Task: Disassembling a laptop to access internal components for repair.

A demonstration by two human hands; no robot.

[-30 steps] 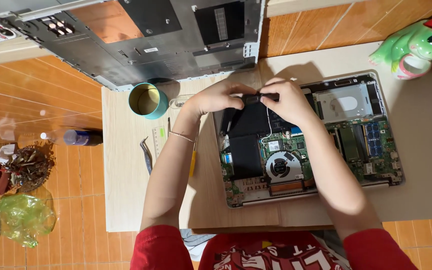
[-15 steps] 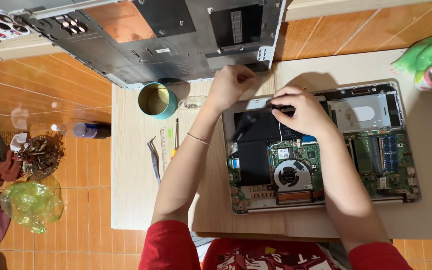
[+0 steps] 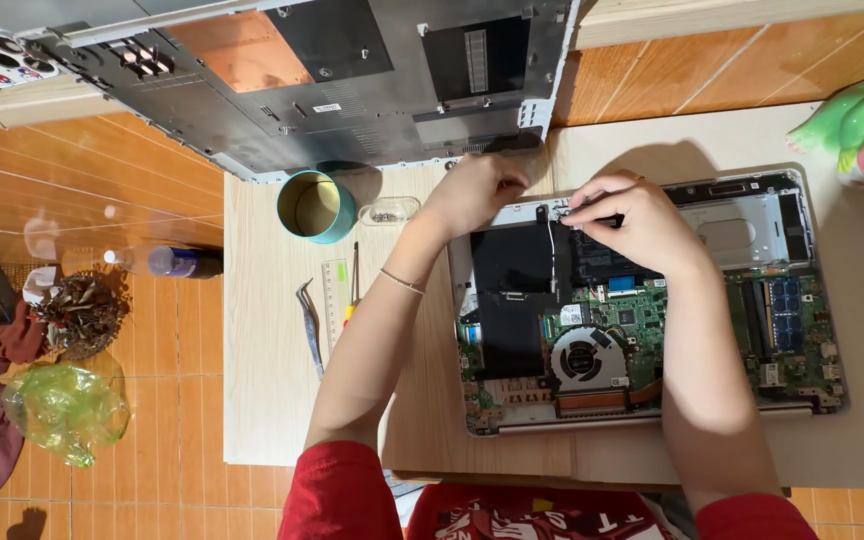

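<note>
Nearest the person, the opened laptop [image 3: 652,310] lies bottom-up toward the right part of the wooden table [image 3: 262,400], its near edge close to the table's front edge. Its innards show: a round cooling fan [image 3: 584,358] near the front, a green circuit board [image 3: 692,320] to the right of it, and a flat black battery [image 3: 512,290] filling the left half.

At the laptop's far edge the two hands meet. The right hand [image 3: 637,225] has its fingers pinched together around a slim black tool [image 3: 592,218], whose tip seems to sit at the far edge of the chassis, just beyond the battery. The left hand [image 3: 477,190] rests curled on the far-left corner of the laptop, fingers folded inward; whether they grip anything I cannot tell.

Judging from this, the step in hand is work at a fastening or connector along the battery's far edge, the left hand steadying the case. The next move would call for a steady tool tip and a firm hold on the chassis.

Left of the arms lie tweezers [image 3: 309,325], a ruler [image 3: 334,300] and a screwdriver [image 3: 354,285]. Farther back stand a teal cup [image 3: 316,207] and a small clear dish [image 3: 389,211]. Beyond the table's far edge lies the removed bottom cover [image 3: 332,80].
</note>
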